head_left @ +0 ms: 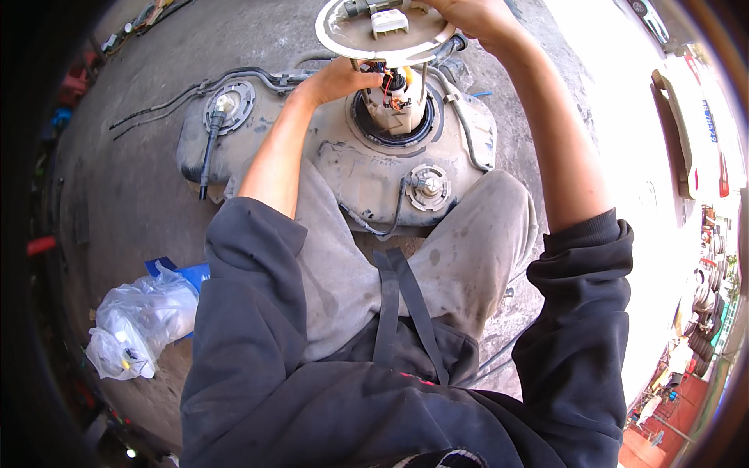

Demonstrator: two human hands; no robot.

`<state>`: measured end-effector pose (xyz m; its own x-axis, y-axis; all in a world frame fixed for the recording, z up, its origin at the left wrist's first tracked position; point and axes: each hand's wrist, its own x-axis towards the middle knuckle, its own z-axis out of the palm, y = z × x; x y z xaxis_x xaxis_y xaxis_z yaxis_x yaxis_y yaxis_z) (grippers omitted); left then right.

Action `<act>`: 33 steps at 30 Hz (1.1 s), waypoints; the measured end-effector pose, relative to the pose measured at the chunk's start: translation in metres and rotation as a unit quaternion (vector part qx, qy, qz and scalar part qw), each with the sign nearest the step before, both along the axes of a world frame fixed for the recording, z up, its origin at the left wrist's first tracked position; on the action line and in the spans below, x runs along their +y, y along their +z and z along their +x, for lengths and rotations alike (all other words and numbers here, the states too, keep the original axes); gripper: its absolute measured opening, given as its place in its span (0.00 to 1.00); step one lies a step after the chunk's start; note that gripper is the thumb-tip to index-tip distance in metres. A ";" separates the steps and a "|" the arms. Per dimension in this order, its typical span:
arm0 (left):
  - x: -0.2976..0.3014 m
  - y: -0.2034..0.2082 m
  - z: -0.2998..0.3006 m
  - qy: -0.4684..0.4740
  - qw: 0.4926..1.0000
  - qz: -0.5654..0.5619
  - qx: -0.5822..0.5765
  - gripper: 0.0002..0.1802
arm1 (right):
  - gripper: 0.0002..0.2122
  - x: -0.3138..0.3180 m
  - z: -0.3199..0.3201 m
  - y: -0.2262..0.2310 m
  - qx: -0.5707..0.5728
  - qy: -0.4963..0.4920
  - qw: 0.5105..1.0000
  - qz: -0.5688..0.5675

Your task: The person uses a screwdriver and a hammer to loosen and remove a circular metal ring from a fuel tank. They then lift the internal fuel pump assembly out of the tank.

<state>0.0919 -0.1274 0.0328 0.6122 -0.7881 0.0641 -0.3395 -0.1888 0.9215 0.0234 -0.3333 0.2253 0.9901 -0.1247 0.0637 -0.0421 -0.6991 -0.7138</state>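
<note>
A fuel pump module (390,117) stands part-way in the round opening of a dusty grey fuel tank (335,168). Its wide round flange (355,43), with a pale connector on top, is raised above the opening on metal rods. My right hand (477,22) grips the flange at its far right edge; the fingertips run out of the frame. Below the flange, my left hand (337,83) is closed at the left side of the module, thumb by the red and yellow wires. Its other fingers are hidden behind the module.
Black hoses (234,72) run along the tank's far side. Two smaller round fittings, one with a black tube (209,160), sit on the tank. Near my left elbow lies a clear plastic bag (144,320) with a blue box (195,274). My knees flank the tank's near side.
</note>
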 end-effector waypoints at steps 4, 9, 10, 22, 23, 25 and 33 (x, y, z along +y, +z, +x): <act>-0.006 0.011 -0.007 -0.007 0.999 -0.009 0.046 0.32 | 0.17 0.000 -0.004 0.004 0.009 -0.007 1.000 0.002; -0.007 0.022 -0.016 0.001 0.999 -0.029 0.040 0.32 | 0.17 -0.006 0.000 0.001 0.001 -0.004 1.000 0.008; -0.005 0.019 -0.015 -0.002 0.999 -0.034 0.028 0.32 | 0.17 -0.005 0.000 0.002 0.001 -0.004 1.000 0.009; 0.012 -0.002 -0.038 0.086 0.993 -0.029 0.077 0.16 | 0.20 0.018 0.005 0.004 -0.005 0.007 1.000 -0.016; 0.014 -0.006 -0.037 0.088 0.992 -0.036 0.085 0.17 | 0.20 0.021 0.006 0.005 -0.005 0.014 1.000 -0.015; 0.015 -0.009 -0.034 0.089 0.990 -0.049 0.102 0.19 | 0.20 0.023 0.007 0.006 -0.005 0.024 1.000 -0.014; 0.022 -0.009 -0.040 0.111 0.977 -0.087 0.161 0.24 | 0.26 0.037 0.017 0.004 -0.018 0.001 0.996 -0.082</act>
<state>0.0520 -0.1057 0.0238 0.7778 -0.6274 -0.0385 0.0040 -0.0562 0.9984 0.0406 -0.2964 0.2294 0.9871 -0.1083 0.1178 -0.0179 -0.8066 -0.5908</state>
